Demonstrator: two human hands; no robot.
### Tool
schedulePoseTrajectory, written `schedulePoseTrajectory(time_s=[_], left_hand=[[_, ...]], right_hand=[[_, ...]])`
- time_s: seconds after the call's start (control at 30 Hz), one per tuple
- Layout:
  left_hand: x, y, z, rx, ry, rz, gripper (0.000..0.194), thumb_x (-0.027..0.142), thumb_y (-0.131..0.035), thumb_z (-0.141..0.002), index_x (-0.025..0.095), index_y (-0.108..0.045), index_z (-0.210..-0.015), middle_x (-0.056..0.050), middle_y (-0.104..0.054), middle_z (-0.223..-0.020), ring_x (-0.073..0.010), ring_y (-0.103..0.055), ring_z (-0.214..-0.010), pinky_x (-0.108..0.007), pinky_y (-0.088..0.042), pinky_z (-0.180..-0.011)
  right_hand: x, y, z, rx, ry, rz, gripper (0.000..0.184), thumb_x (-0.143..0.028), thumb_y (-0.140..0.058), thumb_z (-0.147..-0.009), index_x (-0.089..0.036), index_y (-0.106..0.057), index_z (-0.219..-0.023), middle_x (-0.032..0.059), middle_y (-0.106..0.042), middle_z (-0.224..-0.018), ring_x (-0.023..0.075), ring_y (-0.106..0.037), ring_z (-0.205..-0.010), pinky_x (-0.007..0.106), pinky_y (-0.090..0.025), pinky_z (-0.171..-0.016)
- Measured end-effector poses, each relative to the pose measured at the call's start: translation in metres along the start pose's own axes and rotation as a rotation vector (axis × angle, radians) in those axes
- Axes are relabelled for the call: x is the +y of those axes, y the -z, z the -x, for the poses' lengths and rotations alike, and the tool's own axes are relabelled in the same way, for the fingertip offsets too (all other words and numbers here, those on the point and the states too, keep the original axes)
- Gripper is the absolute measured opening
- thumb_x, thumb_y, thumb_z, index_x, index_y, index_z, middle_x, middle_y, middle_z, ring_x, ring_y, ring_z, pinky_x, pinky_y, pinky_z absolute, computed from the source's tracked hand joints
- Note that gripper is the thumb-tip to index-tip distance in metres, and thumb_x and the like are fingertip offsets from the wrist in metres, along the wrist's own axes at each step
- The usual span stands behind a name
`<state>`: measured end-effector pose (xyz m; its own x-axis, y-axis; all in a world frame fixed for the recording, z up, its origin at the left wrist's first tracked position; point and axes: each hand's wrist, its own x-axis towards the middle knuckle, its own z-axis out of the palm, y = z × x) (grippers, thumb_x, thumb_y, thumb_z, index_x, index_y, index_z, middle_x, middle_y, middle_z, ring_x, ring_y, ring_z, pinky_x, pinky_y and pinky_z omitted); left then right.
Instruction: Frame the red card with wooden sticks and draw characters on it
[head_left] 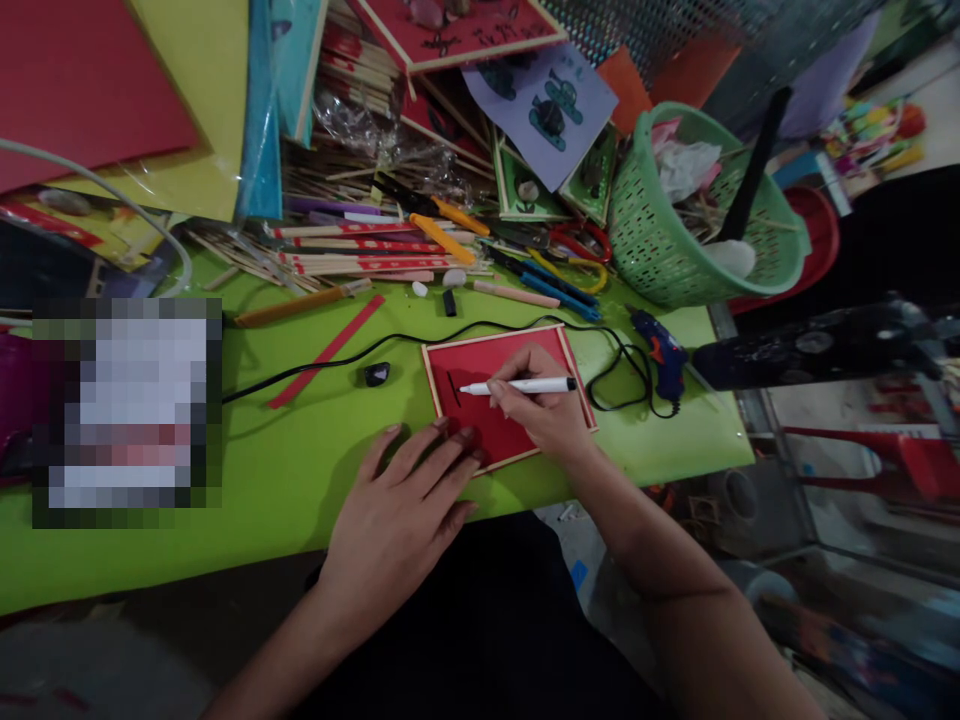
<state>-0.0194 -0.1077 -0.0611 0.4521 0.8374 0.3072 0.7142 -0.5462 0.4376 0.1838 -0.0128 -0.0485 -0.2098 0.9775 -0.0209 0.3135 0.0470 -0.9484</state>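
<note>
1. Head view, right hand [551,405]: its fingers grasp a white marker [536,386] close to the writing end, probably for fine control. The barrel leans low, its dark rear end towards the right. The tip is at a short black stroke [454,389]; whether it presses on the red or hovers just over it, I cannot tell.
2. Same view, left hand [405,495]: its fingers are spread and loose, gripping nothing. The tips rest over the near left corner of the red panel [517,435], which seems meant to steady it.
3. The panel lies flat on the green surface [285,520], in front of the person and slightly askew, perhaps to suit the writing arm. Pale wooden strips edge it like a frame.
4. Around it, a glue gun [660,355] lies to the right, its black cord [390,345] looped beside the panel and running left past the far edge, presumably out of the drawing area. A black stone [376,374] and a red strip [326,352] sit to the left, while scissors [581,240] and a green basket [634,240] stay farther back, likely for easy reach.
</note>
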Motion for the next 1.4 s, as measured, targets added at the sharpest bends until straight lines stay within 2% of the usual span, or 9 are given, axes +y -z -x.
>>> schedulePoseTrajectory(time_s=[0.63, 1.4], left_hand=[[-0.0006, -0.0013, 0.0013, -0.009, 0.007, 0.004, 0.034, 0.032, -0.053, -0.103, 0.025, -0.063, -0.135, 0.002, -0.066, -0.143, -0.0268, -0.056, -0.133, -0.052, -0.036, -0.113], [0.0001, -0.0016, 0.0003, 0.015, 0.016, 0.020, 0.034, 0.030, -0.057, -0.100, 0.026, -0.065, -0.133, 0.000, -0.069, -0.138, -0.0273, -0.060, -0.129, -0.053, -0.040, -0.114]], right_hand=[[-0.0014, -0.0003, 0.0007, -0.031, -0.014, 0.019, 0.019, -0.036, -0.069, -0.090, -0.023, -0.056, -0.086, -0.0024, -0.062, -0.073, 0.0127, -0.055, -0.063, 0.028, -0.040, -0.058], [-0.0039, -0.0040, 0.0007, -0.011, -0.032, 0.075, 0.019, -0.036, -0.068, -0.089, -0.023, -0.055, -0.083, -0.0036, -0.060, -0.069, 0.0126, -0.054, -0.060, 0.030, -0.043, -0.060]])
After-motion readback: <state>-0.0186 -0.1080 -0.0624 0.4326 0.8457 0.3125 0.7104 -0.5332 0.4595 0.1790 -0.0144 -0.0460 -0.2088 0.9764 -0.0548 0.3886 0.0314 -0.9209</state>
